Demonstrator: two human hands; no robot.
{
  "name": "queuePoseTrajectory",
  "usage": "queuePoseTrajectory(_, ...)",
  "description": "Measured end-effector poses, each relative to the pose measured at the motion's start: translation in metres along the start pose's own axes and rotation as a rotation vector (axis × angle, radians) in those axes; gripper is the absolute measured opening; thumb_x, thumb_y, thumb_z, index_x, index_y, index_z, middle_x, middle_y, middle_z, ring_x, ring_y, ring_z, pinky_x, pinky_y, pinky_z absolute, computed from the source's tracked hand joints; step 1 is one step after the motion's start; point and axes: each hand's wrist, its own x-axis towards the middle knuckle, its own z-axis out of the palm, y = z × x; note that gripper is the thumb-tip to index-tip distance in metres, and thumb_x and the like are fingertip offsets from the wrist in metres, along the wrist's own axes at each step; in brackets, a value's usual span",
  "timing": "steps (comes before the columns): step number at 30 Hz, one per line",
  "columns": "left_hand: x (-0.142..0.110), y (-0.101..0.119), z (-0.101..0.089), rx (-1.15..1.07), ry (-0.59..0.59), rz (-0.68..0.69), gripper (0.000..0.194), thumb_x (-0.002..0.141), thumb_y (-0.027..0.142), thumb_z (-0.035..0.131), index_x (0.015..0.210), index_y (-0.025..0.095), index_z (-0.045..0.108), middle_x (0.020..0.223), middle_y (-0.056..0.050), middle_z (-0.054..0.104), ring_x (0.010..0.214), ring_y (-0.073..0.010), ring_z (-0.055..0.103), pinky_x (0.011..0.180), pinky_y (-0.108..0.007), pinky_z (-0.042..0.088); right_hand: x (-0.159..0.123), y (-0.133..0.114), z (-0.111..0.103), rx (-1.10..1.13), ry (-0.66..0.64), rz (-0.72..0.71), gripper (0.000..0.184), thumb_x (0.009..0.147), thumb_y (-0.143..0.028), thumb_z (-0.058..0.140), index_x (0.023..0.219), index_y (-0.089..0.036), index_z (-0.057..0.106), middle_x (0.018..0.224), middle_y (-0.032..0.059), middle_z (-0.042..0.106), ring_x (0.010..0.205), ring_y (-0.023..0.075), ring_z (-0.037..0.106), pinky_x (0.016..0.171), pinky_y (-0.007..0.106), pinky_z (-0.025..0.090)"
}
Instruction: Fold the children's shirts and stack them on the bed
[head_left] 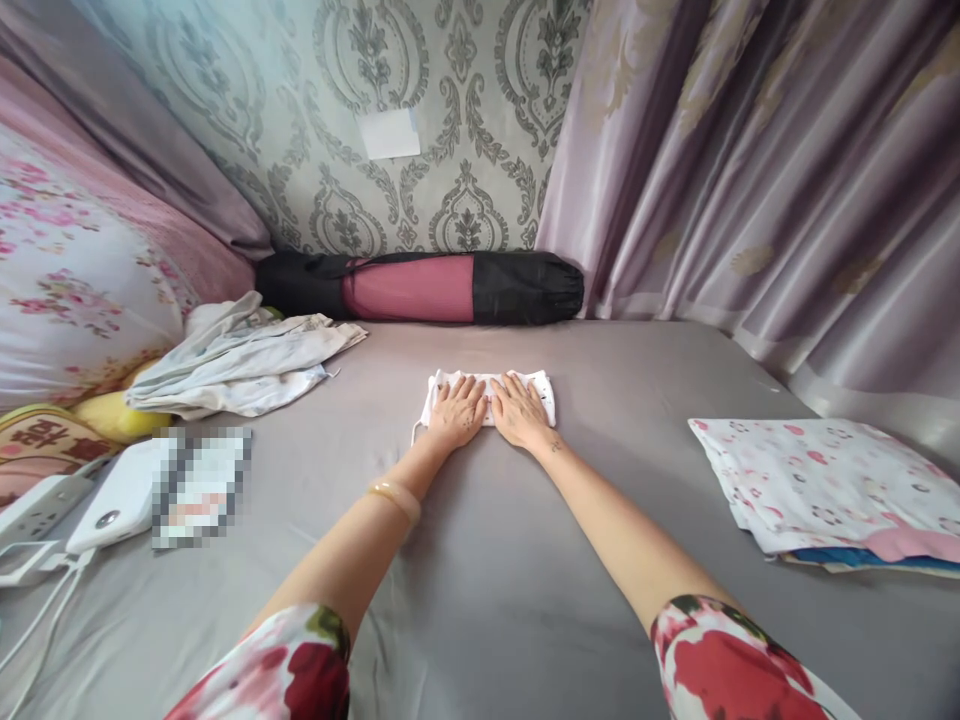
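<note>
A small folded white cloth (541,385) with tiny dark marks lies flat on the grey bed sheet (487,560). My left hand (457,410) rests palm down on its left half, fingers stretched out. My right hand (519,410) lies flat beside it on the right half, fingers also extended. The two hands touch side by side and hold nothing. A pale bangle (395,497) sits on my left forearm.
A crumpled pale garment pile (240,360) lies at the back left. A black and pink rolled bag (420,287) runs along the wall. Folded patterned cloths (825,485) are stacked at the right. White devices and cables (67,510) sit at the left; curtains (750,170) hang right.
</note>
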Motion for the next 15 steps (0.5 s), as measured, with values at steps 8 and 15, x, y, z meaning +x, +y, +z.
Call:
queuePoseTrajectory(8,0.003,0.0,-0.004,0.01,-0.022,0.018,0.051,0.102,0.04,0.023,0.144,0.017,0.042,0.153,-0.01,0.04,0.145,-0.0263,0.029,0.117,-0.048,0.025,0.005,-0.001,-0.006,-0.007,-0.06,0.018,0.052,0.1,-0.03,0.024,0.148,-0.016,0.039,0.156,0.01,0.035,0.146,0.0252,0.024,0.118,0.046,0.015)
queuePoseTrajectory(15,-0.024,-0.027,-0.018,0.046,0.029,-0.034,0.047,0.101,0.036,0.028,0.14,0.017,0.046,0.152,-0.012,0.041,0.145,-0.0266,0.028,0.119,-0.048,0.021,0.019,-0.031,-0.008,0.033,-0.018,-0.003,0.052,0.1,-0.03,0.026,0.146,-0.011,0.041,0.155,0.0129,0.036,0.145,0.0252,0.026,0.118,0.044,0.016)
